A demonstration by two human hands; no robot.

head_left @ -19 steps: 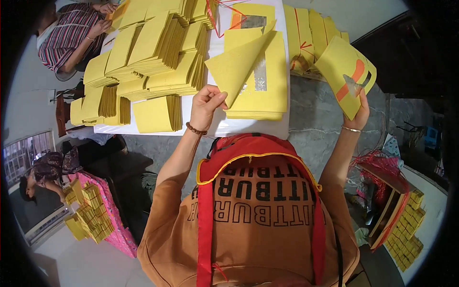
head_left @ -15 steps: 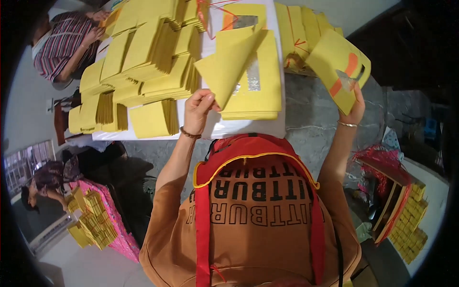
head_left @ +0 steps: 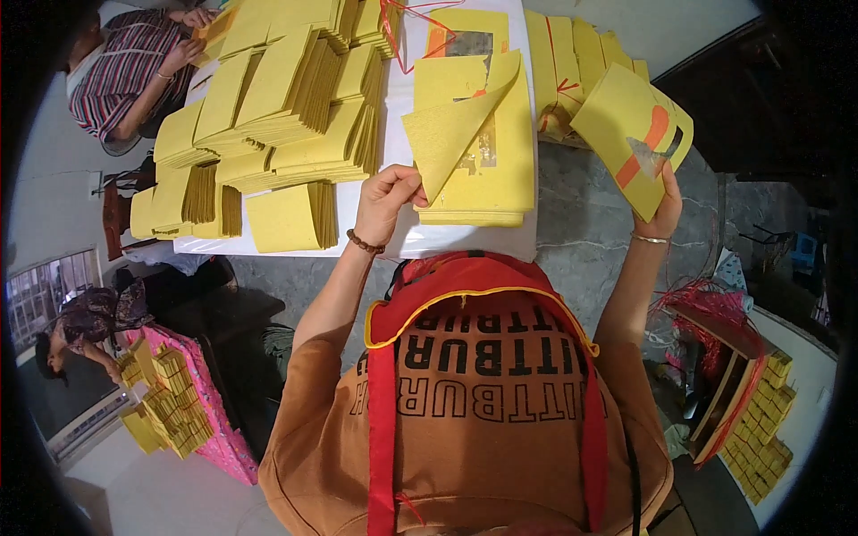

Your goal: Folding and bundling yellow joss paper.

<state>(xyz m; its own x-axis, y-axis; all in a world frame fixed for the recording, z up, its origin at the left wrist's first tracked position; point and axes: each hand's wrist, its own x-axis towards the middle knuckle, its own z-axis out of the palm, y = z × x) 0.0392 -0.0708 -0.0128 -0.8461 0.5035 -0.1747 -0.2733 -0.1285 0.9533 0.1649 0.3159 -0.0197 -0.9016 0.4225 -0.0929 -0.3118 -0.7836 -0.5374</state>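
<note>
left hand (head_left: 386, 198) pinching top yellow sheet (head_left: 456, 134) corner, peeled off pile (head_left: 483, 192) | right hand (head_left: 663, 214) gripping folded sheet (head_left: 636, 134) | one sheet is best lifted slowly.

Grey marbled floor (head_left: 590, 223), white low table (head_left: 420, 239), pale wall (head_left: 54, 161), dark doorway (head_left: 760, 98)

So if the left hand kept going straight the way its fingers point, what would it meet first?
The left hand pinches the corner of a lifted yellow sheet and points away from the person. Going on, it would probably meet the stack of yellow sheets lying under that sheet, though depth is hard to judge.
</note>
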